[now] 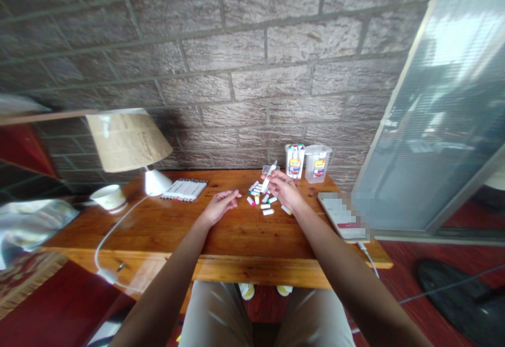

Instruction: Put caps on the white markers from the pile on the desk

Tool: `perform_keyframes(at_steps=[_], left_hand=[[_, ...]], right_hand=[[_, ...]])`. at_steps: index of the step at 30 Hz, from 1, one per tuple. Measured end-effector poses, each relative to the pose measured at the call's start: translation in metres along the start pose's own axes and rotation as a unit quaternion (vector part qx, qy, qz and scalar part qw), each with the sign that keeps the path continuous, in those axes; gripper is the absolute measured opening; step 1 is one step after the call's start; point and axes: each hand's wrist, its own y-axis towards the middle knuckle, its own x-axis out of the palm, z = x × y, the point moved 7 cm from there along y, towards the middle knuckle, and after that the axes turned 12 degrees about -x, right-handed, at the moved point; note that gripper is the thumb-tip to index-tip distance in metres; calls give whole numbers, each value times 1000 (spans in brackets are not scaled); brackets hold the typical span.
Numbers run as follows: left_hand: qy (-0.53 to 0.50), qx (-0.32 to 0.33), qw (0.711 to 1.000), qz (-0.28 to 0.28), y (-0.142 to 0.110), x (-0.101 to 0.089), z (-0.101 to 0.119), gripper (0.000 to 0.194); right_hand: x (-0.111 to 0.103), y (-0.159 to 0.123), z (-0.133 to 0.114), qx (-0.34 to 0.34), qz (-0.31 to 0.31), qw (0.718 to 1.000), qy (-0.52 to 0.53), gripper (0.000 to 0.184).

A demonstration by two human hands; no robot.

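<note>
In my right hand point(284, 189) is a white marker point(269, 176), pinched between thumb and fingers, its narrow end pointing up. Below that hand lie several white marker caps point(268, 212) with coloured ends, loosely scattered. My left hand point(221, 206) rests low over the wood to the left of the caps; its fingers reach loosely to the right with nothing visible in them. Further left is a flat row of white markers point(185, 189), side by side. Behind my right hand, a small clear plastic piece point(267, 169) is partly hidden.
On the wooden table point(236, 239), a clear box of markers point(295, 162) and another clear box point(316, 164) stand near the brick wall. A lamp point(155, 181) and a white bowl point(109, 198) are at left. A flat white device point(342, 218) with a cable lies at right.
</note>
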Motion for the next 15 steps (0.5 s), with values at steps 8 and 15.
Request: perform_keyframes(at_steps=[8,15], left_hand=[[-5,2,1000,-4,1,-1,0,42],[-7,1,1000,-5,2,-1,-2,41]], right_hand=[[2,-2,4,32,13,999,17,39],[3,-3,7,38,-22,999,2,37]])
